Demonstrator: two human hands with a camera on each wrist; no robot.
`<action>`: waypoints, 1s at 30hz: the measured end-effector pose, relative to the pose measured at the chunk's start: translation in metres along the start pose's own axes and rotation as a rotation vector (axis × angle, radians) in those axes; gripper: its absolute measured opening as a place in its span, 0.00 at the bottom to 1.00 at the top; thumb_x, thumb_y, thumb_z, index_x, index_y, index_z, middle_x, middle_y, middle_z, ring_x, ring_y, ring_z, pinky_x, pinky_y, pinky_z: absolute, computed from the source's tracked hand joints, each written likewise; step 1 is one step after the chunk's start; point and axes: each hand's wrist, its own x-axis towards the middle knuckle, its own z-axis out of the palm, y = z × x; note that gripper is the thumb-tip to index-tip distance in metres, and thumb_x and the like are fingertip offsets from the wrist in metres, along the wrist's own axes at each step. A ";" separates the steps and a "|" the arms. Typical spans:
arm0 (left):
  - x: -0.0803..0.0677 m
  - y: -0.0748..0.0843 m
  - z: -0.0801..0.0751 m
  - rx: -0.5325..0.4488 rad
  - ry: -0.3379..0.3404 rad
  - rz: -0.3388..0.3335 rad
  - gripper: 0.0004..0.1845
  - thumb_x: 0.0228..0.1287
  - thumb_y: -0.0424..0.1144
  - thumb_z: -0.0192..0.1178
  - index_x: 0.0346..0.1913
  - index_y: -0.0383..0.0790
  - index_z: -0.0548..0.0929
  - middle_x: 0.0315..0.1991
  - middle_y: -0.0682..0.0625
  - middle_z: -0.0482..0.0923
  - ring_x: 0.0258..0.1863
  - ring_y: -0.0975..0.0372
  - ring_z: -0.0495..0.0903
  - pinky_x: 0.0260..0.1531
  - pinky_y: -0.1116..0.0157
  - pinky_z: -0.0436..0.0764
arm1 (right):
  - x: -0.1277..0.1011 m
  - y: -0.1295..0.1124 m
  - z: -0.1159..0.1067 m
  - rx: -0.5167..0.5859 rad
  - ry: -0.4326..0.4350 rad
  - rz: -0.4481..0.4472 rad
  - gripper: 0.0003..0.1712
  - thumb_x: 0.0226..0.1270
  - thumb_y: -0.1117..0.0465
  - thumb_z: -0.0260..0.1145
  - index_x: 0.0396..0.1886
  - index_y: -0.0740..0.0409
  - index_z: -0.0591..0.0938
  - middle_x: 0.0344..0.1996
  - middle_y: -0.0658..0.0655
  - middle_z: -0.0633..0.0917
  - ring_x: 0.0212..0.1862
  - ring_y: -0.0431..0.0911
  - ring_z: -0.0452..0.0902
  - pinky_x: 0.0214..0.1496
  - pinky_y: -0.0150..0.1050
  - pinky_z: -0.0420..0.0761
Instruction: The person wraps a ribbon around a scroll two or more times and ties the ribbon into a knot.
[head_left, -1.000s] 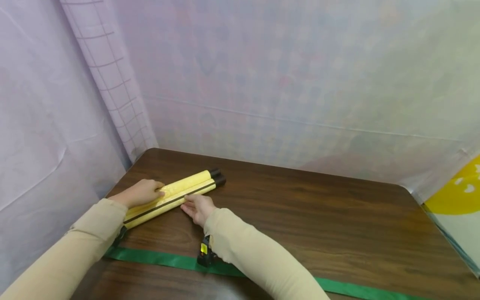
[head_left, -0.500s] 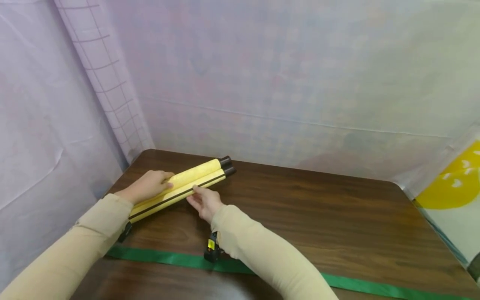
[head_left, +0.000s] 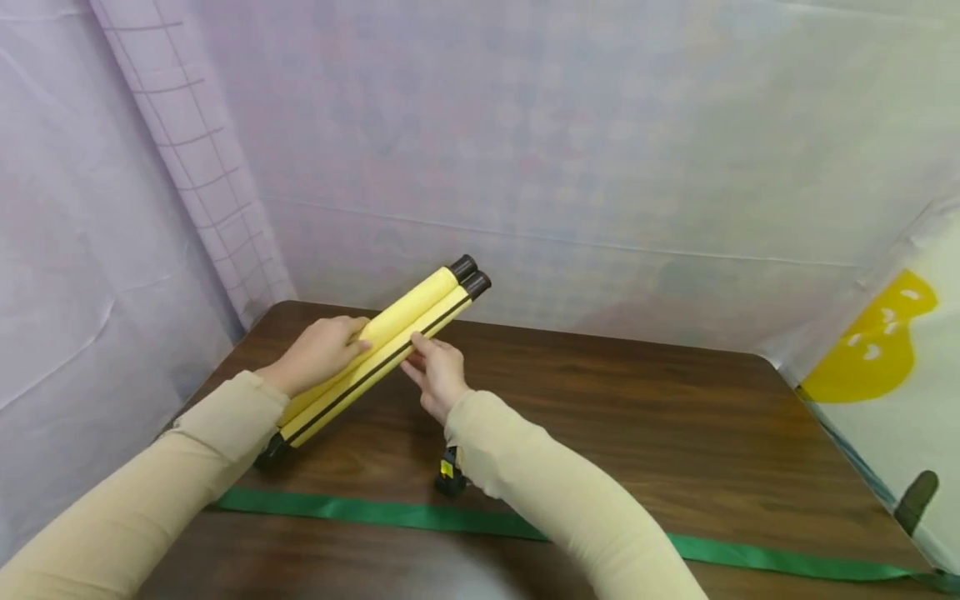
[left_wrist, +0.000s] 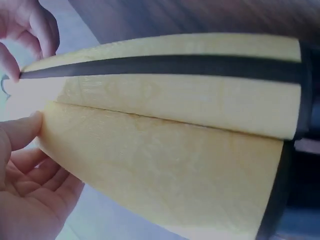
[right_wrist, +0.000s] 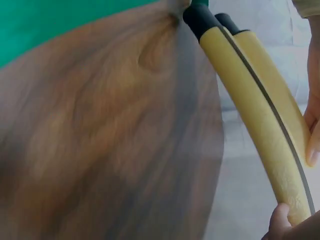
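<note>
A yellow scroll [head_left: 405, 333], rolled up from both sides into two tubes lying side by side, slants up from left to right above the table. Dark knobs [head_left: 477, 284] cap its ends, and a dark stripe runs along the nearer tube. My left hand [head_left: 318, 354] grips the farther tube near the middle, thumb on top. On the near side, my right hand [head_left: 441, 373] pinches the striped tube, its thumb by the stripe. In the left wrist view the scroll [left_wrist: 165, 155] looms large, the seam between its tubes visible. The right wrist view shows its capped end [right_wrist: 200, 20].
The brown wooden table [head_left: 637, 417] has a green ribbon [head_left: 345, 510] across its front part. Pale printed cloth [head_left: 562, 167] hangs behind and at the left. A yellow shape [head_left: 862, 358] is printed on the cloth at the right.
Both hands have lifted the scroll and moved it to the right. Its far end has risen, so the scroll slants more steeply. The grip of both hands looks the same.
</note>
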 end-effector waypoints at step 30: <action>0.018 0.094 0.007 -0.288 -0.088 -0.217 0.19 0.61 0.46 0.62 0.43 0.31 0.77 0.35 0.42 0.81 0.26 0.60 0.78 0.25 0.66 0.77 | -0.023 -0.094 -0.054 -0.435 0.035 -0.071 0.19 0.62 0.63 0.64 0.47 0.74 0.76 0.27 0.56 0.81 0.29 0.44 0.79 0.42 0.40 0.81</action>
